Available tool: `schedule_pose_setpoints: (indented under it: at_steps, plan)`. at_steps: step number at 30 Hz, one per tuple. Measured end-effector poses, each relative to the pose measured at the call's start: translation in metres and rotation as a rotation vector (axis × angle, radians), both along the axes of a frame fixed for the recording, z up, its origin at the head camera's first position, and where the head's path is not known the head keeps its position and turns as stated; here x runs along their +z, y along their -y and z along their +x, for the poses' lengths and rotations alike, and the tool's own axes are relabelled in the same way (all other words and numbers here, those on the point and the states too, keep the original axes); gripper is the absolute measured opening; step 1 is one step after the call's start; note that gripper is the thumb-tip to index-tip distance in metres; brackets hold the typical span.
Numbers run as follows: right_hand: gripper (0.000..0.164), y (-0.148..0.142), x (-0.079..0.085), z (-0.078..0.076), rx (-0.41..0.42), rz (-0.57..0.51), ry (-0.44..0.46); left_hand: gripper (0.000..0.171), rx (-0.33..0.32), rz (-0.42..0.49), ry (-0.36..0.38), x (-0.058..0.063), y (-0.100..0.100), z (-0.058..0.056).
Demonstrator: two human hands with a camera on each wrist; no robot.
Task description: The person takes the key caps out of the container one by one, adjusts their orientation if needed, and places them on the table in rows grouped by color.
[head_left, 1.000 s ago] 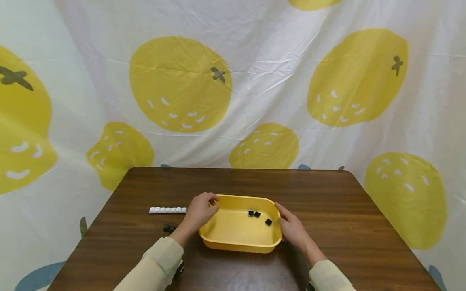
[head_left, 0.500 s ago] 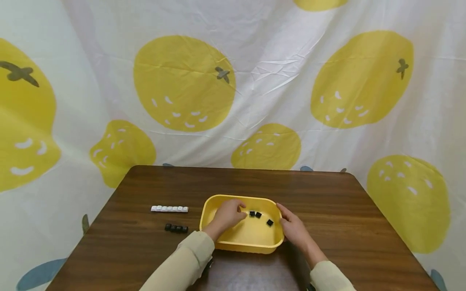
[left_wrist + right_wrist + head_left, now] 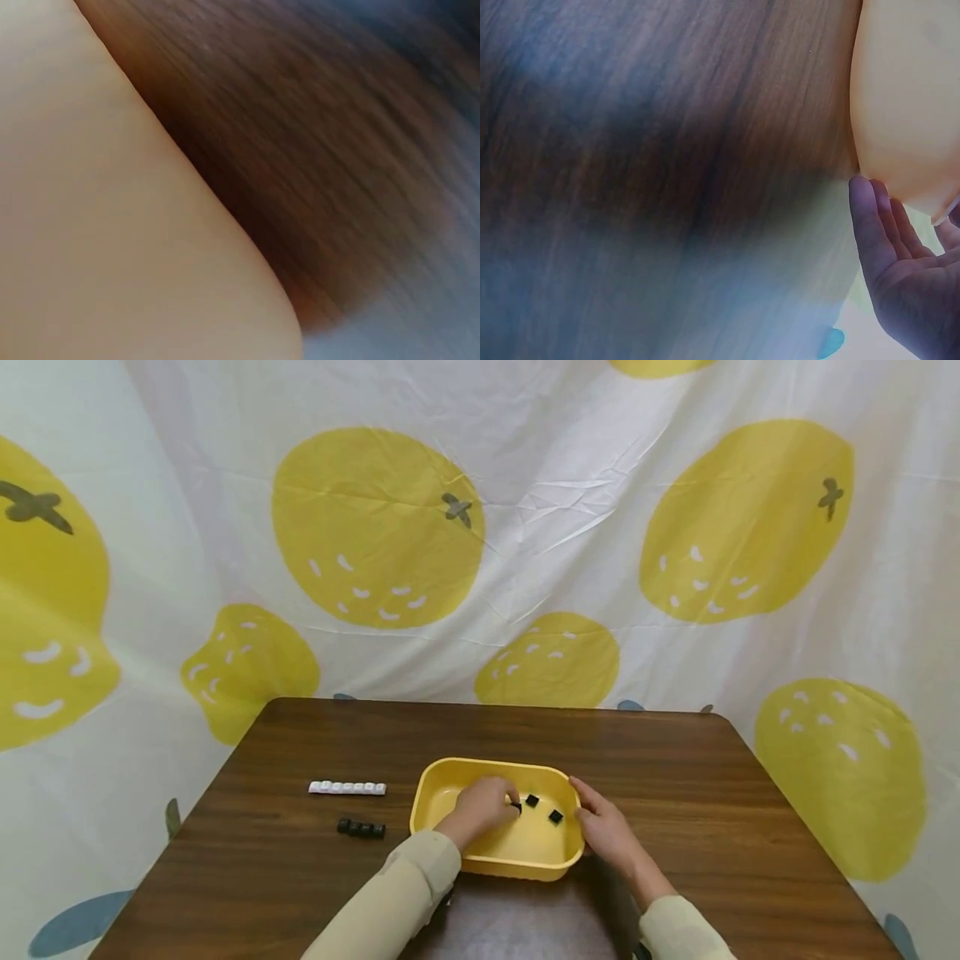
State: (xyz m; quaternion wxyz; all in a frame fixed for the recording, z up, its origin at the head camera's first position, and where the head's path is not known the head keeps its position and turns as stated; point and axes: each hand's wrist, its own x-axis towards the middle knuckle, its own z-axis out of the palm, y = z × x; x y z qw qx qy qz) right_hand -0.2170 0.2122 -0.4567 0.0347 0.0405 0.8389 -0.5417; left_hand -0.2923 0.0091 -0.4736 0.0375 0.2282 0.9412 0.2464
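Observation:
A yellow plastic bin (image 3: 517,863) stands on the table. Inside it my left hand (image 3: 483,804) reaches down and pinches a small black keycap (image 3: 517,808) between thumb and fingertips. Two more black keycaps, one (image 3: 532,800) near that hand and another (image 3: 556,816) toward the right wall, lie on the bin's floor. My right hand (image 3: 606,833) grips the bin's right end, thumb at the rim. Seen in the right wrist view, the fingers of that right hand (image 3: 919,289) support the bin's outer wall (image 3: 907,97). The left wrist view has just the bin's side (image 3: 127,210).
Left of the bin, a straight row of white keycaps (image 3: 347,788) lies on the brown wooden table (image 3: 712,810). A shorter row of black keycaps (image 3: 361,828) sits in front of it. Behind the table hangs a lemon-print cloth (image 3: 555,510).
My left hand has come from the bin's left rim rightward into it and taken hold of the leftmost black keycap. My right hand stays on the bin's right end.

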Motion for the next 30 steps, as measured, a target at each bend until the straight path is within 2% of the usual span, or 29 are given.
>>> schedule_pose_setpoints:
  at_steps: [7,17,21,27,30]
  plan:
    - [0.053,-0.0008,-0.0001,-0.0007,0.003,0.001,-0.005,0.018,-0.005,0.070,0.060,-0.0003,0.0066,-0.0020]
    - [0.053,0.0003,-0.0006,-0.0004,0.000,-0.024,0.012,0.005,-0.043,0.071,0.033,-0.0016,0.0061,-0.0011]
    - [0.053,0.0005,0.0002,-0.0005,-0.015,-0.019,0.024,0.006,-0.056,0.066,0.041,0.0013,0.0058,-0.0003]
    - [0.054,0.0002,-0.0003,-0.0007,-0.020,-0.008,0.024,0.014,-0.091,0.078,-0.029,0.0023,0.0077,-0.0034]
    - [0.053,0.0001,-0.0008,-0.0006,-0.021,-0.011,0.020,0.018,-0.093,0.094,-0.027,0.0012,0.0095,-0.0044]
